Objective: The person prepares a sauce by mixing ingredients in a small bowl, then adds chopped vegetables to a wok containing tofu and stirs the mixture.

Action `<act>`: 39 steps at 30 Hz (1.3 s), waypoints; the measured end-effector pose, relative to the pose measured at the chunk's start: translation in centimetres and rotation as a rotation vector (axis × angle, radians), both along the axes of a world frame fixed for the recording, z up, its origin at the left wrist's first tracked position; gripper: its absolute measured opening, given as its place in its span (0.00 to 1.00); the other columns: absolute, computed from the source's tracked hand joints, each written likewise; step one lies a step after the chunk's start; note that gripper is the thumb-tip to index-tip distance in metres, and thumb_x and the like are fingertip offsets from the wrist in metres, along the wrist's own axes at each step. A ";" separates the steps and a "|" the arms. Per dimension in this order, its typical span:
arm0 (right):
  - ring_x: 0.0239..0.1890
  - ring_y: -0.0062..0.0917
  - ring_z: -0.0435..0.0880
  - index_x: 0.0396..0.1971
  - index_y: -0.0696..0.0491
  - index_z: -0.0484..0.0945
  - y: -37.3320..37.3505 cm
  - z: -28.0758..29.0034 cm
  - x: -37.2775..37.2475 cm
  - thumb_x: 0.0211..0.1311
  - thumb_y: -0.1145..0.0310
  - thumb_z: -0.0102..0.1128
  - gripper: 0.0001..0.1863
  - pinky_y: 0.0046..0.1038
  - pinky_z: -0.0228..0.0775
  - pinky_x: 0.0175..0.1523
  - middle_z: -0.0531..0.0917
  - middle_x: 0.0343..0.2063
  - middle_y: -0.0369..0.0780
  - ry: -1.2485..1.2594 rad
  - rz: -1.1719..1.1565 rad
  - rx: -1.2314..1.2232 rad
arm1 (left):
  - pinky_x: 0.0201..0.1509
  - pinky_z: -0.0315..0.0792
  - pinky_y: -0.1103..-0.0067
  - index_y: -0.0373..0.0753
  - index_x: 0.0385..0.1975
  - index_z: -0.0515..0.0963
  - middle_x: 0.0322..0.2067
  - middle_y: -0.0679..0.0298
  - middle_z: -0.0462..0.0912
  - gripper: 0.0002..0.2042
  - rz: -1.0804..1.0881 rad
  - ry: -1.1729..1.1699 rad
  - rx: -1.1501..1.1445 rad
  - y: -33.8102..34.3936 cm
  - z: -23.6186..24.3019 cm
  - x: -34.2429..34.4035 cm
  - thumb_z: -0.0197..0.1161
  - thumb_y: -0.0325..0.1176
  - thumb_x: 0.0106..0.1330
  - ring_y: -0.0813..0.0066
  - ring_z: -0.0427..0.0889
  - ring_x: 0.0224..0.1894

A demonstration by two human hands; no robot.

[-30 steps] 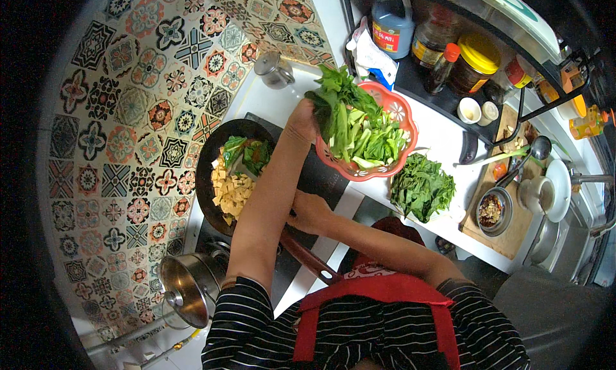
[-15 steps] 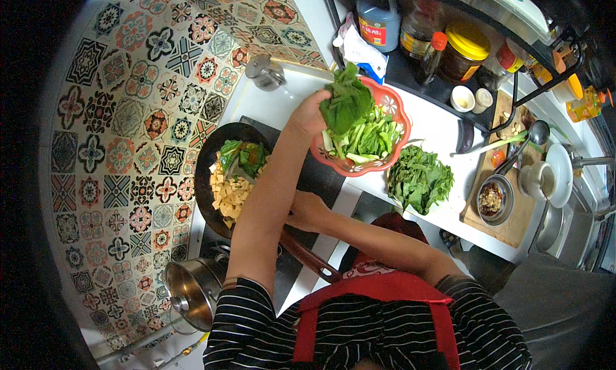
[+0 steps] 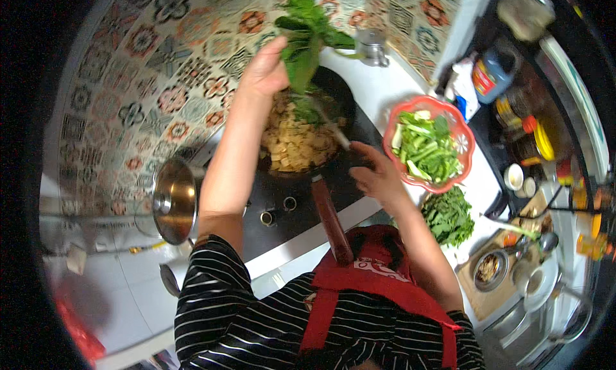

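Leafy greens (image 3: 301, 49) are in my left hand (image 3: 264, 72), its fingers closed around them. They hang over the far side of a dark wok (image 3: 346, 91) with a brown handle (image 3: 330, 219). Pale tofu-like cubes (image 3: 292, 142) fill the wok's near part, with some greens among them. My right hand (image 3: 378, 177) grips the end of a spatula (image 3: 333, 129), whose blade lies down among the food and is mostly hidden. Right of the wok stands a red scalloped bowl (image 3: 468, 153) of chopped green stalks and leaves.
A pile of cut leaves (image 3: 449, 217) lies on the counter near the bowl. A steel pot (image 3: 174, 200) stands at the left, and a glass jar (image 3: 371, 47) behind the wok. Farther right are a cutting board (image 3: 478, 299) with a small metal bowl (image 3: 489, 270) and a shelf of bottles.
My left hand has carried the greens from the red bowl leftward to above the wok. My right hand now shows with the spatula at the wok's right side. The view has turned.
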State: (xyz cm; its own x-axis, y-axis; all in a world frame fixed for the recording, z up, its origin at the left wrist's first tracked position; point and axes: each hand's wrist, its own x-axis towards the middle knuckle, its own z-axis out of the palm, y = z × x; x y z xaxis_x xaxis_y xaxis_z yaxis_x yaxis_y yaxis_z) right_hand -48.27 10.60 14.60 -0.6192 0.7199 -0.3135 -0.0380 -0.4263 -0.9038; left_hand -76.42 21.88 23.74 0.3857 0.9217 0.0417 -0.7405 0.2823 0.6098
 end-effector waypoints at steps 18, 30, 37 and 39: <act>0.13 0.11 0.59 0.58 0.58 0.62 -1.9 5.4 5.0 0.49 0.79 0.49 0.30 0.13 0.46 0.17 0.69 0.21 0.32 0.008 -0.232 0.009 | 0.45 0.77 0.64 0.36 0.56 0.64 0.55 0.47 0.65 0.27 0.384 1.542 -0.184 -0.4 -13.8 -5.2 0.63 0.37 0.57 0.53 0.77 0.46; 0.30 0.47 0.80 0.55 0.51 0.67 0.5 6.5 1.0 0.55 0.69 0.53 0.24 0.41 0.75 0.37 0.75 0.41 0.51 -1.188 0.342 1.251 | 0.42 0.76 0.78 0.36 0.47 0.69 0.46 0.59 0.75 0.12 1.010 0.978 -0.005 -15.7 -4.4 -6.1 0.52 0.29 0.65 0.72 0.79 0.43; 0.33 0.42 0.79 0.51 0.56 0.70 2.8 5.8 -0.2 0.58 0.69 0.53 0.20 0.32 0.71 0.42 0.80 0.35 0.47 -0.713 0.367 1.118 | 0.38 0.73 0.82 0.39 0.43 0.72 0.40 0.65 0.77 0.08 1.127 0.838 -0.341 -29.1 -10.7 -5.3 0.49 0.27 0.66 0.78 0.78 0.37; 0.22 0.28 0.75 0.53 0.55 0.69 2.9 5.1 0.0 0.60 0.67 0.52 0.20 0.25 0.67 0.29 0.79 0.28 0.41 -0.603 0.342 0.650 | 0.39 0.73 0.82 0.39 0.42 0.72 0.40 0.65 0.77 0.08 1.116 0.792 -0.402 -31.0 -12.4 -5.1 0.49 0.26 0.66 0.78 0.78 0.37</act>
